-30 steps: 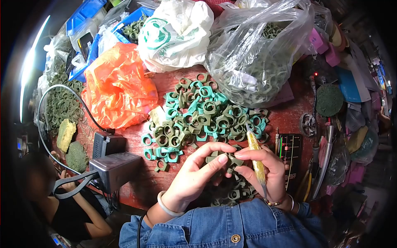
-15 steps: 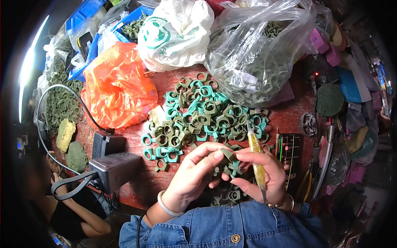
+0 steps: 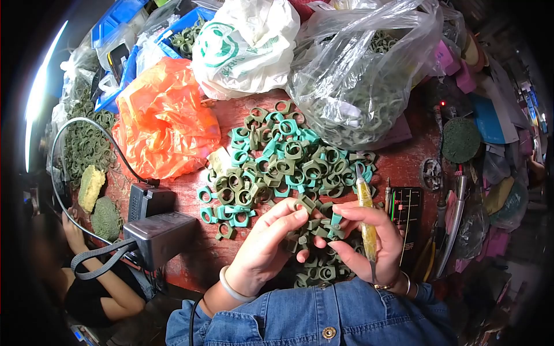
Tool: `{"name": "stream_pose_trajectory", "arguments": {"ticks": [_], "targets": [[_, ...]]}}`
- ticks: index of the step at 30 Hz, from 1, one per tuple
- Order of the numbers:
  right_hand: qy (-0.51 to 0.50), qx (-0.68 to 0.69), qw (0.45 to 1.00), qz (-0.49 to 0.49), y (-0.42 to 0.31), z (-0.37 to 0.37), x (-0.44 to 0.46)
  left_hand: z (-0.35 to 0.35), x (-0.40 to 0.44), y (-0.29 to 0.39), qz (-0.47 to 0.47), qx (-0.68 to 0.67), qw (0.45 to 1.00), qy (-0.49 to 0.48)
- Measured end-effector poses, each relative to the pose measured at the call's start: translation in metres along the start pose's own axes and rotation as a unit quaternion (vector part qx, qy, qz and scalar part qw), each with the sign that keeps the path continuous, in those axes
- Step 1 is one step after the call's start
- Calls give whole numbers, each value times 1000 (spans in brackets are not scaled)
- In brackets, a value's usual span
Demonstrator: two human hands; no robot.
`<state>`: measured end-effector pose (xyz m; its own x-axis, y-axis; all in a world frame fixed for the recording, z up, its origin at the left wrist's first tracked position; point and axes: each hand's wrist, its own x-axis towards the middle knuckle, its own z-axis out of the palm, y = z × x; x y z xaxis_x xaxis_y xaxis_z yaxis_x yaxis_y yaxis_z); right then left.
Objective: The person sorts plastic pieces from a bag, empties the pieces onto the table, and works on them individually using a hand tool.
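Observation:
My left hand (image 3: 268,242) is closed, with an olive-green ring (image 3: 306,203) between thumb and forefinger; more green pieces lie behind and below its fingers. My right hand (image 3: 375,236) has a pointed tool with a yellow wrapped handle (image 3: 367,222) lying across it, tip up and away from me. Its thumb and forefinger are at a teal ring (image 3: 334,226), close beside the left hand's pieces. Beyond the hands spreads a heap of olive and teal rings (image 3: 288,155). Further green rings (image 3: 323,271) sit low, close to my denim shirt, partly hidden.
An orange bag (image 3: 167,121), a white bag (image 3: 245,52) and a clear bag of green pieces (image 3: 358,109) line the back of the red table (image 3: 196,254). Left stands a black box with a cord (image 3: 161,230). A dark ruled plate (image 3: 407,213) lies right. Another person's arm (image 3: 118,294) shows at left.
My right hand and the yellow-handled tool have shifted slightly right. The teal ring has turned and risen at the fingertips. The olive ring in my left hand has tipped and moved left.

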<state>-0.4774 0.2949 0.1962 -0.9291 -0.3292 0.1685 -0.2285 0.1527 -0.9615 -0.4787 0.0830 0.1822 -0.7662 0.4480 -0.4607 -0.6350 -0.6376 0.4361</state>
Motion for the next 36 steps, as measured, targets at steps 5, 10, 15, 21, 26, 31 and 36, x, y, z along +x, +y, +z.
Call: {"name": "stream_pose_trajectory", "arguments": {"ticks": [5, 10, 15, 21, 26, 31, 36], "targets": [[40, 24, 999, -25, 4, 2, 0, -4, 0, -3, 4, 2, 1000, -17], [56, 31, 998, -13, 3, 4, 1, -2, -1, -4, 6, 47, 999, -21], [51, 24, 998, -5, 2, 6, -1, 2, -3, -4, 49, 191, 980, -13], [-5, 2, 1000, -10, 4, -1, -1, -5, -3, -9, 24, 90, 996, 2], [3, 8, 1000, -6, 2, 1, -2, -6, -3, -11, 39, 83, 996, -5], [26, 9, 1000, 5, 1, 4, 0, -1, -3, -8, 68, 154, 986, -12], [67, 29, 997, 9, 4, 7, -1, 2, -3, -4, 69, 235, 969, -27]]}}
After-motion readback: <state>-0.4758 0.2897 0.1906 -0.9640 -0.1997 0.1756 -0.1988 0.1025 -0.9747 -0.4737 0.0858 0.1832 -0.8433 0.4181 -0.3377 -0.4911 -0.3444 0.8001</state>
